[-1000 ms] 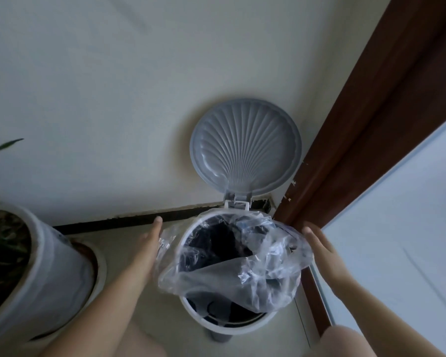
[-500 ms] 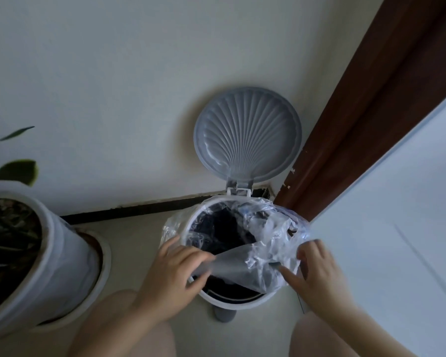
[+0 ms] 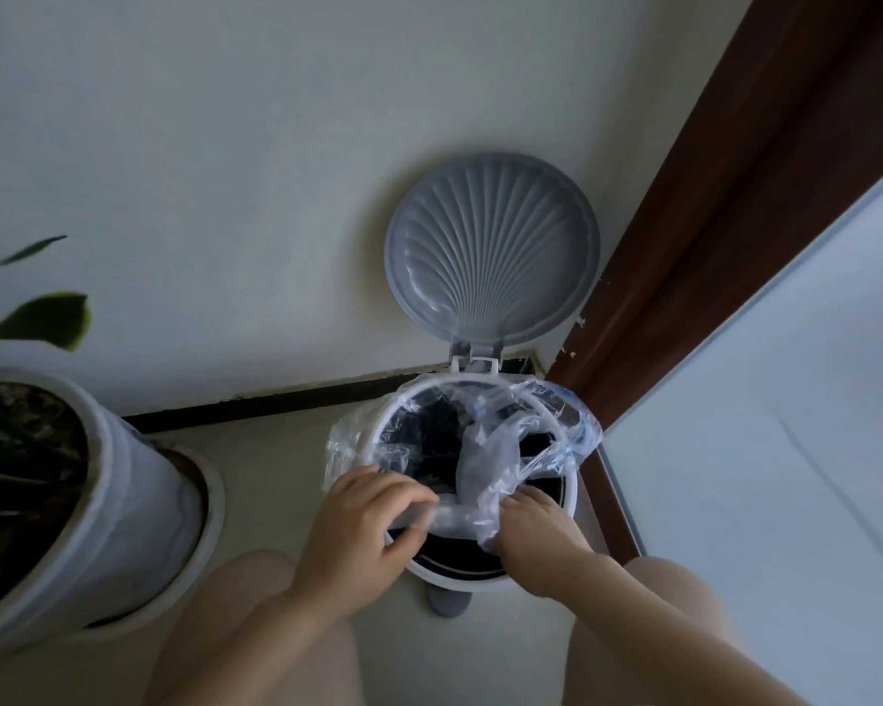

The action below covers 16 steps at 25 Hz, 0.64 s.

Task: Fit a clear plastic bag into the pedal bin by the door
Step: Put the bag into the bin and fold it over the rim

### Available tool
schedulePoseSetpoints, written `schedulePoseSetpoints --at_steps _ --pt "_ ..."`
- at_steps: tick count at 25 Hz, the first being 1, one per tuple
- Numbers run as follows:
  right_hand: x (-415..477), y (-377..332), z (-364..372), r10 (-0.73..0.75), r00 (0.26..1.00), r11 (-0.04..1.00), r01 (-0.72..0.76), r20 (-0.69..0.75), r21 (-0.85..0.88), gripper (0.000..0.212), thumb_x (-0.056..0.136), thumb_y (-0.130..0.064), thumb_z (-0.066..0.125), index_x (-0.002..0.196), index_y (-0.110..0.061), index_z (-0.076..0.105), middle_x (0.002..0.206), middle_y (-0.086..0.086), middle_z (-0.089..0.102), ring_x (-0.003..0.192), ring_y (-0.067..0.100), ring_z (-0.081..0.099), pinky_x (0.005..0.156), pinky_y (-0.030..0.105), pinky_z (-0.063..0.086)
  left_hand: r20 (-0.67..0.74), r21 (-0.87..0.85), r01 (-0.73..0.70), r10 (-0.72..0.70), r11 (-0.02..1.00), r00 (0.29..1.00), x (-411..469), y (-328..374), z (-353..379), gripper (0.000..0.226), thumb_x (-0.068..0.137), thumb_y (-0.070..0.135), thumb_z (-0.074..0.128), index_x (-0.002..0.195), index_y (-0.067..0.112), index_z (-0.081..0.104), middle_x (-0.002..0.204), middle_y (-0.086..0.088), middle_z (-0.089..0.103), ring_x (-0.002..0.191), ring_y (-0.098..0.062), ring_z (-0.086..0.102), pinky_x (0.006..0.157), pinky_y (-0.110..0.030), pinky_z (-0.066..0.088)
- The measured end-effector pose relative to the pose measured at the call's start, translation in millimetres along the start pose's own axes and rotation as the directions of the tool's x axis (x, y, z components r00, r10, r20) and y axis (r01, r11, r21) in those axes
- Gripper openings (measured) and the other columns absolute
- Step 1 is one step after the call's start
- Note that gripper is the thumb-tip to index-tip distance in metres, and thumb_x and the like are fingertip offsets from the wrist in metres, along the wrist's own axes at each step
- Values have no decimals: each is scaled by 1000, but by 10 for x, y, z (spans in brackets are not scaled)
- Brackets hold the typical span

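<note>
A small white pedal bin (image 3: 556,507) stands on the floor against the wall, its grey shell-patterned lid (image 3: 490,252) raised. A clear plastic bag (image 3: 500,445) lies crumpled across the dark opening, folded over the far and left rim. At the near rim both hands pinch the bag's front edge. My left hand (image 3: 368,527) grips it from the left, and my right hand (image 3: 531,522) holds it from the right, fingertips under the film. The grey pedal (image 3: 447,601) sticks out below the bin.
A large white plant pot (image 3: 98,496) with green leaves stands on a saucer at the left. A brown door frame (image 3: 725,221) rises right beside the bin, with a pale door (image 3: 765,450) on the right. My bare knees are at the bottom.
Both hands moved from the bin's sides to its near rim and took hold of the bag's front edge, bunching it together. The view has shifted closer to the bin.
</note>
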State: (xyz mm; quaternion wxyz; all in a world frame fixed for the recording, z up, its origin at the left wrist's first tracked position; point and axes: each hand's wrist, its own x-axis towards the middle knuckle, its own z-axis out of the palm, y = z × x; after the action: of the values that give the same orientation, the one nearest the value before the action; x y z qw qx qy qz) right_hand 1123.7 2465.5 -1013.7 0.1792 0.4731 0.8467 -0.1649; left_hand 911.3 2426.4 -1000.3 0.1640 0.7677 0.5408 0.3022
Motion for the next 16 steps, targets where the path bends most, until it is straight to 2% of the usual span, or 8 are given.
schedulePoseSetpoints --at_steps 2,5,6,8,10,12,13,16 --pt "64 -16 -74 4 992 1000 -8 124 29 26 92 -22 46 112 -7 55 120 16 58 115 31 50 98 35 34 35 25 4 -5 1000 999 5 21 16 12 85 28 59 93 25 68 92 17 68 89 -3 60 99 -28 36" --pt "-94 48 -148 -18 992 994 5 122 106 22 85 -2 44 90 -19 56 99 10 59 89 27 57 67 30 39 73 52 1 -5 999 997 38 30 31 14 83 28 56 92 26 67 91 16 67 87 -5 60 97 -24 34" --pt "-208 94 -141 -14 998 990 5 64 139 24 85 -2 43 87 -22 56 92 3 56 84 23 57 63 29 40 78 55 -1 -4 998 997 49 28 36 14 82 27 56 91 26 67 91 16 67 86 -6 59 95 -22 33" --pt "-481 183 -74 50 975 966 8 -218 257 19 88 -15 46 94 -27 60 88 -10 58 79 12 60 59 27 47 99 56 4 -10 998 995 63 18 43 13 81 25 59 92 26 66 91 16 67 86 -5 58 92 -20 34" --pt "-729 221 -6 177 867 929 10 -465 371 11 85 -28 57 93 -34 57 84 -20 56 71 -1 55 54 16 45 118 59 15 -22 998 993 59 -6 52 14 79 23 62 92 27 65 91 17 66 86 -4 57 90 -19 33" --pt "-827 241 30 306 747 894 -12 -590 448 29 76 -30 72 88 -29 46 85 -20 45 69 -2 45 55 7 34 132 65 17 -25 998 991 50 -20 54 14 79 23 62 92 27 65 92 17 66 86 -4 57 89 -18 32" --pt "-820 242 49 327 694 889 3 -642 457 40 71 -29 78 90 -24 44 91 -13 44 73 1 46 59 9 35 135 63 7 -16 998 991 46 -16 52 12 81 25 60 92 27 65 92 17 66 86 -4 57 89 -18 33" --pt "-700 164 60 101 652 971 99 -751 216 63 68 -26 81 117 -18 44 122 5 41 108 25 49 90 36 44 131 43 -26 20 999 991 38 25 60 11 87 31 56 90 26 66 91 16 66 85 -5 59 87 -22 36"
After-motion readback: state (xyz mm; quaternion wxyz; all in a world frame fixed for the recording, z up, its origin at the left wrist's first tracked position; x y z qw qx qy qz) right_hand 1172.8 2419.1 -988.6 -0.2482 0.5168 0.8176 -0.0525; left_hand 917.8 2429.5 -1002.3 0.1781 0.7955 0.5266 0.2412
